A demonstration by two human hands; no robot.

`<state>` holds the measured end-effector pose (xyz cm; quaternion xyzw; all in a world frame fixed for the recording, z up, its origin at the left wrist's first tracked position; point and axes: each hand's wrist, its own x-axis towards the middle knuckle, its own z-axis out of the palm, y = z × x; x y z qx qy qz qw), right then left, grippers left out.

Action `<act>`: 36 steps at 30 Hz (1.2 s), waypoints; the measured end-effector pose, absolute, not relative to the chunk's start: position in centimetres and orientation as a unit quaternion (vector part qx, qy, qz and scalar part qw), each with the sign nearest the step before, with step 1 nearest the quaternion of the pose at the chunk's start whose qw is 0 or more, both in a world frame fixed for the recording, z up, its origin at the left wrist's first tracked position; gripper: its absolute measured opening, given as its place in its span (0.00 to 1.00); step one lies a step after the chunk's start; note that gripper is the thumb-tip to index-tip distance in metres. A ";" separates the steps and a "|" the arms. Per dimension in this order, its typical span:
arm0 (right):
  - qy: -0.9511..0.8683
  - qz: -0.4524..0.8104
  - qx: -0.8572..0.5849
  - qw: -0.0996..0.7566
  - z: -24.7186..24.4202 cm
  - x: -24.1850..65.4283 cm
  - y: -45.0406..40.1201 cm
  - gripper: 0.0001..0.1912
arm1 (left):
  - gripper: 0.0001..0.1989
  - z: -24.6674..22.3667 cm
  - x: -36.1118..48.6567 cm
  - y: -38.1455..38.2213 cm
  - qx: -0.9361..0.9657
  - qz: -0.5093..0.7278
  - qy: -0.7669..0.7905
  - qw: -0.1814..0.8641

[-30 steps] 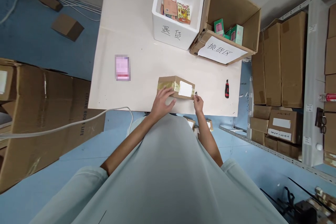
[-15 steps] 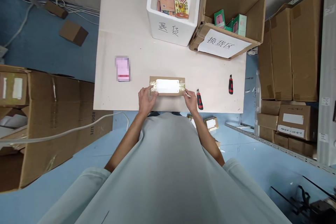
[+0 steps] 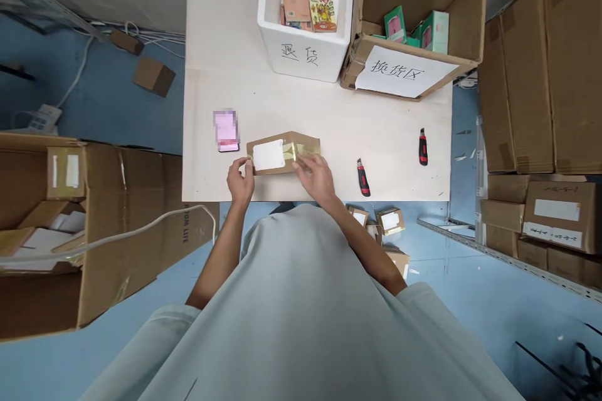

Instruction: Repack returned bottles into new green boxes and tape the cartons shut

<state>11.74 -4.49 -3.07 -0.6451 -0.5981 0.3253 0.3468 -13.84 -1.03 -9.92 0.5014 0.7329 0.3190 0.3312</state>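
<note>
A small brown cardboard box [image 3: 277, 166] with a white label and clear tape lies near the front edge of the white table, turned a little. My left hand [image 3: 241, 180] pinches its left end. Over its right part, my right hand [image 3: 316, 177] has its fingers on the tape and cardboard. Right of that hand lies a red and black box cutter [image 3: 363, 178], and a second cutter [image 3: 423, 147] sits farther right. To the left is a pink, blurred rectangular item [image 3: 226, 130].
At the back of the table [image 3: 221, 44] stand a white bin [image 3: 301, 53] with booklets and a labelled cardboard box [image 3: 404, 75] with green packs. A big open carton [image 3: 136, 200] is at left; shelved cartons [image 3: 555, 207] are at right.
The small box has shifted left and turned, and its right part looks raised. My left hand moved left with it; my right hand moved left from the right end onto the tape. The view shifted slightly.
</note>
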 end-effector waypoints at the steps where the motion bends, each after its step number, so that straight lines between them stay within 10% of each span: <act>1: -0.579 0.322 -0.663 0.348 -3.4 12.8 -4.3 0.23 | 0.14 -9.7 -13.3 -1.0 0.499 0.326 0.727 0.341; 36: -0.421 0.326 -0.804 0.267 -7.7 28.1 -9.6 0.27 | 0.14 -7.6 -3.0 -1.2 0.499 0.253 0.670 0.488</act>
